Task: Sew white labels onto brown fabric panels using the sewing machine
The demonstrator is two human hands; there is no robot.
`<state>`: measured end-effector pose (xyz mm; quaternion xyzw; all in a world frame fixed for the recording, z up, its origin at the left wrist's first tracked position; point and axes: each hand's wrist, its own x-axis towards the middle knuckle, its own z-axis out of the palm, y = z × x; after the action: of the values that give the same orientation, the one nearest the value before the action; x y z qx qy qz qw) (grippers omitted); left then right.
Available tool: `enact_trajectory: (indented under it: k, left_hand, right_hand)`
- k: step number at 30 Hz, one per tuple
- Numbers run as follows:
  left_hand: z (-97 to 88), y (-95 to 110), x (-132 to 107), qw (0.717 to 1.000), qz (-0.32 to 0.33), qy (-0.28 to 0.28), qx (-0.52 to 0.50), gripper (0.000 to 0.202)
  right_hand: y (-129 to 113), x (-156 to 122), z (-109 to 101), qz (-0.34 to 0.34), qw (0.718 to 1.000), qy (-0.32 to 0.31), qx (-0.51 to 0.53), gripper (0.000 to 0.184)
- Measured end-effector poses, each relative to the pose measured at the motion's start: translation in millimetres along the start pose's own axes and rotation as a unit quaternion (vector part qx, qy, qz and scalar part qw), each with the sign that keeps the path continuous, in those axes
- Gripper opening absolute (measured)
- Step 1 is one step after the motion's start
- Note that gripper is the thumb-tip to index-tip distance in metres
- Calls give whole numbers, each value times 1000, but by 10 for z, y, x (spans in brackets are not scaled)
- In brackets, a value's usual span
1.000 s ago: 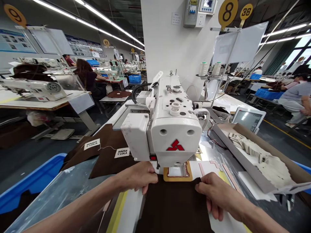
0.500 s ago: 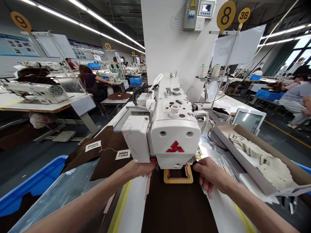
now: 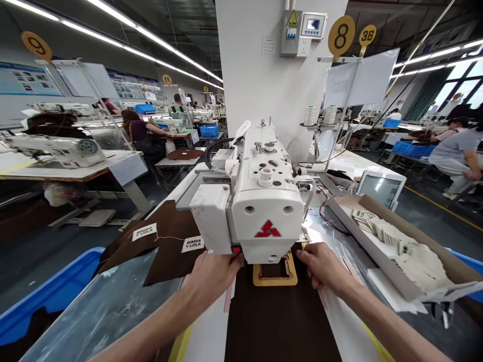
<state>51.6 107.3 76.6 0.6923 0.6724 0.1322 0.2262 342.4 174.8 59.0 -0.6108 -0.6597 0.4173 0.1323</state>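
A dark brown fabric panel (image 3: 281,322) lies flat under the head of a white sewing machine (image 3: 267,206). On the fabric, beneath the head, rests a yellow rectangular frame (image 3: 275,282). At the panel's left edge is my left hand (image 3: 216,275), its fingers closed on the fabric and partly hidden by the machine. My right hand (image 3: 323,266) pinches the panel's right edge beside the frame. Left of the machine lie more brown pieces (image 3: 166,261), with white printed labels (image 3: 192,244) joined by a thread.
A cardboard box (image 3: 392,251) full of white labels (image 3: 418,259) stands on the right, in front of a small screen (image 3: 382,188). Thread cones (image 3: 310,115) stand behind. A blue bin (image 3: 56,286) is at the left, and people work at other machines farther off.
My left hand has drawn slightly back toward me, so more of its back shows beside the machine head. The right hand keeps its place at the fabric edge. The view has shifted slightly.
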Motion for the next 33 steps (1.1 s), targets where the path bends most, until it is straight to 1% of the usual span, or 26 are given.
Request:
enact_trajectory:
  k: [2,3,4,5,6,7,8,9,10,11,13,15,17,21,24,29,31,33]
  left_hand:
    - [60,-17,-249,998,49,32,25,38]
    - [101,-34,-370,995,86,41,33,37]
    - [144,-55,-478,988,136,50,45,36]
    - [185,-80,-565,976,199,58,75,37]
    - [219,-107,-624,964,240,56,104,41]
    - [243,-133,-654,953,268,48,133,47]
    - [255,-158,-653,947,280,38,156,53]
    - [256,-179,-628,946,276,26,169,57]
    - [247,-198,-583,948,267,16,173,59]
    - [233,-212,-527,951,260,14,170,59]
    - [200,-230,-420,956,244,19,160,57]
    - [181,-239,-367,960,229,30,160,57]
    - [182,-247,-383,960,222,36,166,59]
    - [196,-261,-445,961,223,7,163,62]
    - [159,-232,-345,966,213,12,146,59]
    - [10,-155,-111,968,205,33,140,45]
    - [-30,-166,-91,968,202,33,142,44]
    - [-34,-192,-107,968,203,31,145,44]
  right_hand:
    - [5,-116,-22,-26,997,52,-40,30]
    - [26,-205,-29,-39,994,79,-59,29]
    - [62,-309,-32,-63,990,98,-80,29]
    - [113,-419,-27,-103,984,106,-102,29]
    - [176,-528,-16,-154,975,101,-127,30]
    - [247,-628,3,-213,961,86,-155,33]
    - [321,-711,28,-265,944,66,-185,34]
    - [388,-773,57,-303,927,43,-215,36]
    - [445,-811,88,-322,915,22,-241,38]
    - [485,-828,118,-323,910,6,-259,41]
    - [516,-808,168,-309,910,-9,-277,46]
    - [495,-755,196,-295,914,0,-278,48]
    - [451,-710,202,-284,919,10,-274,48]
    - [368,-664,167,-273,920,6,-283,51]
    - [323,-620,132,-270,919,20,-287,53]
    - [319,-523,111,-280,911,58,-298,50]
    - [325,-485,88,-290,906,64,-302,46]
    - [317,-433,40,-301,901,55,-309,45]
